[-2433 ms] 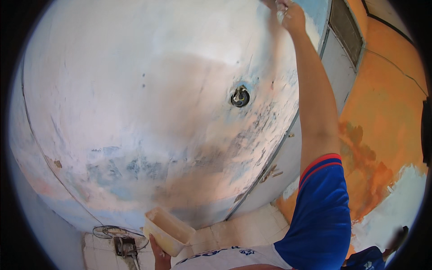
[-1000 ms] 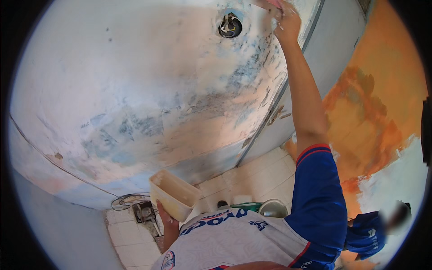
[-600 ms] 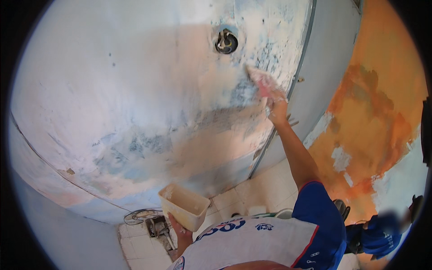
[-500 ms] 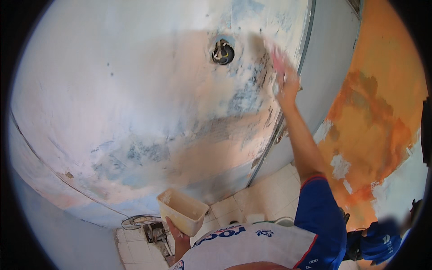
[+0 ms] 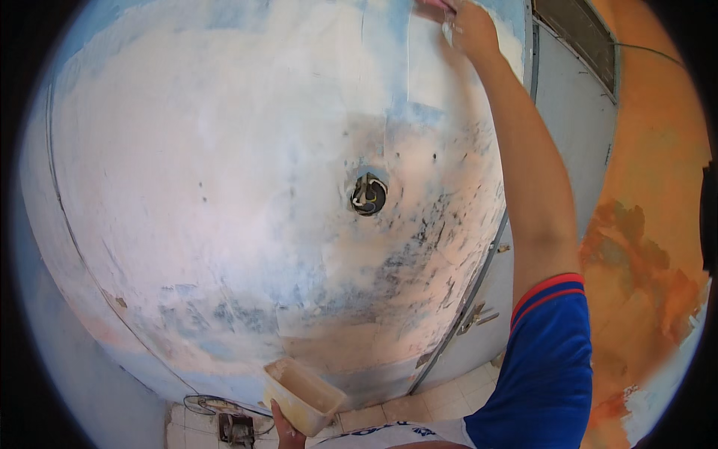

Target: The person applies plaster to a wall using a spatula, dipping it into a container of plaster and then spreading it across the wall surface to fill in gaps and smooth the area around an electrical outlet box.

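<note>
Right hand (image 5: 473,34), raised to the top of the view, is closed around a pinkish tool (image 5: 441,5) in front of the wall; the upper edge cuts the tool off, and whether it touches the surface cannot be told. Low down, the left hand (image 5: 284,426) grips the near left side of a cream rectangular tub (image 5: 305,398), open face up; its hidden fingers cannot be made out. Behind both spreads a patchy white, pink and blue wall (image 5: 247,120), with a round dark hole (image 5: 369,194) holding wires between the two hands. Farther right, beyond a grey metal edge, stand a pale grey door (image 5: 572,123) and an orange wall (image 5: 658,142). Left of the tub, a dark cable (image 5: 196,404) loops above the tiled floor (image 5: 445,400).
</note>
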Action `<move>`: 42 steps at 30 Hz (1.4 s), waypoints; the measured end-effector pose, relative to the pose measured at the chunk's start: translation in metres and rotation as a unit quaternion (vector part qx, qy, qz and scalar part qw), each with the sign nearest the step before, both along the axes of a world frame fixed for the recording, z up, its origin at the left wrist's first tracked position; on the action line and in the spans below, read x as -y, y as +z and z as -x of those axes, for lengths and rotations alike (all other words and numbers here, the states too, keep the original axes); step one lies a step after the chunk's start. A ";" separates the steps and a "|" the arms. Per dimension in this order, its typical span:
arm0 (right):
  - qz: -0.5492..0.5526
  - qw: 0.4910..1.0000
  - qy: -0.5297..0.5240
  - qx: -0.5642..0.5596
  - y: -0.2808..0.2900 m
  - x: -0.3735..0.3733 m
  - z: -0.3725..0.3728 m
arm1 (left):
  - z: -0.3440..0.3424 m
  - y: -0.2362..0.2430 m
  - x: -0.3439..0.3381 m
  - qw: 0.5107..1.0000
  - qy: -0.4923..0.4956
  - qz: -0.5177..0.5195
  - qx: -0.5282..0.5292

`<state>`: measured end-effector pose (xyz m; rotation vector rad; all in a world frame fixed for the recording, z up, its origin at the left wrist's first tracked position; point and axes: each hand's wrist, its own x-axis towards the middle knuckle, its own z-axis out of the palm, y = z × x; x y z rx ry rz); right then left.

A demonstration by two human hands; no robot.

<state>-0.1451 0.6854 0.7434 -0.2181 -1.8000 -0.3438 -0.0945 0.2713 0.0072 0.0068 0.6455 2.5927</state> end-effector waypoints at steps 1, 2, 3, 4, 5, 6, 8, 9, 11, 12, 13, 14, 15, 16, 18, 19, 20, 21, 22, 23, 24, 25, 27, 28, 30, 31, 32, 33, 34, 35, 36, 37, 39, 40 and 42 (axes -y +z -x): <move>-0.039 0.999 0.025 -0.013 -0.027 -0.007 0.002 | 0.000 -0.003 -0.003 1.000 0.002 -0.018 0.000; -0.078 0.995 0.049 -0.026 -0.062 -0.013 0.001 | 0.003 -0.007 -0.006 0.999 0.002 -0.036 -0.001; -0.023 0.999 0.001 0.047 -0.105 0.005 -0.003 | 0.002 -0.011 -0.007 0.998 0.010 -0.055 -0.001; -0.038 0.997 0.032 0.062 -0.150 0.008 -0.004 | -0.001 -0.012 -0.011 0.998 0.006 -0.055 0.005; -0.069 0.994 0.023 0.084 -0.199 0.003 -0.007 | -0.004 -0.011 -0.014 0.999 -0.003 -0.050 0.014; -0.101 0.989 0.009 0.107 -0.246 -0.005 -0.015 | -0.006 -0.009 -0.020 0.999 -0.017 -0.047 0.021; -0.140 0.971 -0.029 0.190 -0.320 -0.002 -0.042 | -0.006 -0.003 -0.028 0.998 -0.033 -0.040 0.029; -0.111 0.971 0.000 0.211 -0.331 0.010 -0.056 | -0.006 -0.002 -0.030 0.998 -0.035 -0.037 0.032; -0.046 0.977 0.033 0.208 -0.310 0.016 -0.072 | -0.006 -0.009 -0.035 0.999 -0.021 -0.044 0.018; -0.012 0.977 0.050 0.205 -0.298 0.013 -0.078 | -0.005 -0.012 -0.036 0.999 -0.014 -0.046 0.010; 0.121 0.963 0.178 0.162 -0.270 -0.007 -0.077 | -0.005 -0.009 -0.041 0.999 -0.019 -0.040 0.009; 0.036 0.982 0.160 0.090 -0.234 -0.007 -0.078 | -0.007 -0.004 -0.044 0.999 -0.018 -0.034 0.010; -0.045 0.991 0.130 0.008 -0.197 -0.006 -0.080 | -0.009 -0.001 -0.047 0.999 -0.016 -0.030 0.011; -0.063 0.988 0.137 -0.040 -0.147 -0.029 -0.074 | -0.007 -0.007 -0.057 0.999 -0.029 -0.020 -0.027; -0.103 0.991 0.037 -0.073 -0.069 -0.036 -0.070 | -0.005 -0.020 -0.061 0.994 -0.029 0.014 -0.102; -0.148 0.979 0.047 -0.131 -0.036 -0.053 -0.061 | -0.005 -0.017 -0.067 0.997 -0.035 -0.010 -0.073; -0.191 0.962 0.059 -0.188 -0.012 -0.067 -0.054 | -0.005 -0.011 -0.071 0.998 -0.040 -0.032 -0.044; -0.165 0.975 0.040 -0.143 -0.002 -0.078 -0.048 | -0.006 -0.008 -0.070 0.998 -0.039 -0.052 -0.014; -0.137 0.986 0.023 -0.097 -0.002 -0.078 -0.042 | -0.007 -0.009 -0.069 0.998 -0.028 -0.052 -0.009; -0.110 0.993 0.003 -0.050 -0.005 -0.080 -0.039 | -0.007 -0.012 -0.069 0.998 -0.019 -0.053 -0.003; -0.102 0.994 -0.039 -0.033 -0.026 -0.086 -0.035 | -0.007 -0.014 -0.070 0.998 -0.012 -0.054 0.003; -0.092 0.993 -0.070 -0.012 -0.067 -0.070 -0.030 | -0.010 -0.016 -0.065 0.999 0.001 -0.051 0.004; 0.025 0.992 -0.075 0.102 -0.150 -0.063 -0.029 | -0.015 -0.024 -0.061 0.999 0.013 -0.046 0.008; -0.081 0.990 -0.050 0.105 -0.208 -0.064 -0.040 | -0.017 -0.030 -0.065 1.000 0.022 -0.009 -0.020; -0.141 0.981 -0.073 0.114 -0.326 -0.076 -0.049 | -0.020 -0.041 -0.073 0.998 0.022 0.026 -0.046; -0.157 0.978 -0.002 0.137 -0.367 -0.069 -0.059 | -0.021 -0.044 -0.077 0.999 0.013 0.022 -0.041; -0.114 0.978 -0.009 0.176 -0.411 -0.060 -0.070 | -0.020 -0.041 -0.082 1.000 -0.012 -0.022 0.000; -0.090 0.980 -0.009 0.178 -0.442 -0.046 -0.079 | -0.022 -0.037 -0.083 0.996 -0.034 -0.067 0.040; -0.065 0.981 0.004 0.183 -0.455 -0.033 -0.085 | -0.023 -0.036 -0.084 0.997 -0.033 -0.061 0.040; -0.040 0.982 0.019 0.185 -0.462 -0.020 -0.090 | -0.024 -0.034 -0.086 0.997 -0.032 -0.054 0.037; -0.016 0.982 0.035 0.187 -0.466 -0.013 -0.092 | -0.025 -0.032 -0.088 0.998 -0.029 -0.048 0.033; -0.034 0.985 0.059 0.160 -0.464 -0.017 -0.093 | -0.027 -0.028 -0.088 0.999 -0.035 -0.034 0.008; -0.015 0.986 0.112 0.126 -0.429 -0.027 -0.093 | -0.025 -0.036 -0.090 0.999 -0.029 -0.013 0.023; -0.101 0.991 0.068 0.050 -0.402 -0.027 -0.083 | -0.028 -0.032 -0.087 0.999 -0.023 0.001 0.034; -0.195 0.974 0.085 -0.072 -0.331 -0.023 -0.066 | -0.034 -0.024 -0.082 0.999 -0.025 0.003 0.034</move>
